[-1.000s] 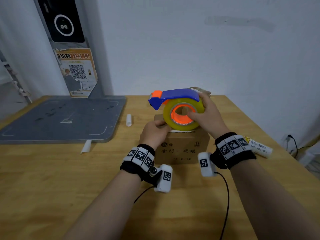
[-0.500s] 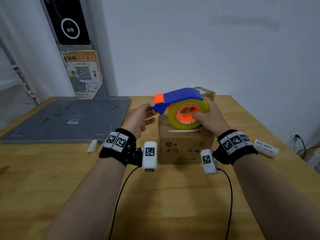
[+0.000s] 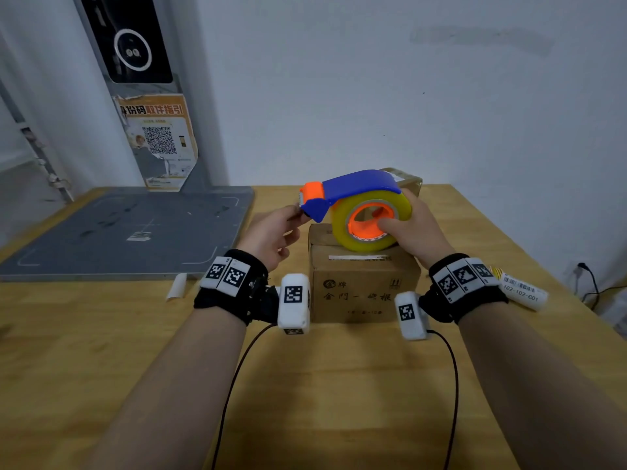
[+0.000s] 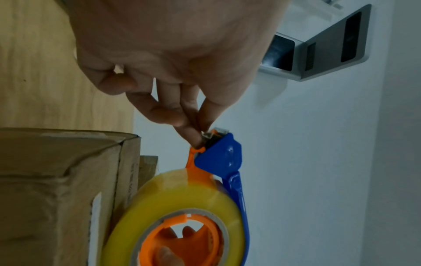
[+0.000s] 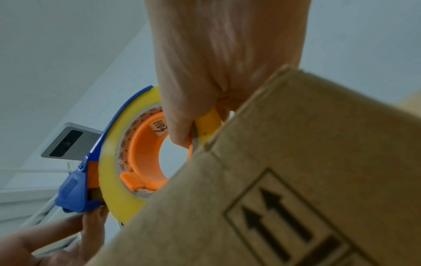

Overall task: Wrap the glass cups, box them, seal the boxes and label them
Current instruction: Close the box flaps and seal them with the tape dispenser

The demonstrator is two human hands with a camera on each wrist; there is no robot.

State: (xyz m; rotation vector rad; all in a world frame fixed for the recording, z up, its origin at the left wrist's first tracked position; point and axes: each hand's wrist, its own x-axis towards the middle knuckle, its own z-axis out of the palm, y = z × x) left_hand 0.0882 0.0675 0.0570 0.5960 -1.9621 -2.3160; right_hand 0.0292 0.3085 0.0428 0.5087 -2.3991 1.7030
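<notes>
Moved off the cardboard box [image 3: 363, 286] since a second ago: left hand [image 3: 271, 232], now up at the cutter end of the tape dispenser [image 3: 359, 208], fingertips [image 4: 193, 138] pinching the tape end by the orange blade guard. Clamped on the dispenser: right hand [image 3: 417, 228], thumb hooked through the orange core, fingers round the yellow tape roll [image 5: 114, 180]. Held just above the box top, at frame centre. Standing closed on the wooden table [image 3: 101, 351], that box; behind it, a second box [image 3: 407, 181]. Lying at centre right, a label roll [image 3: 522, 290]; at left, a grey mat [image 3: 129, 228].
</notes>
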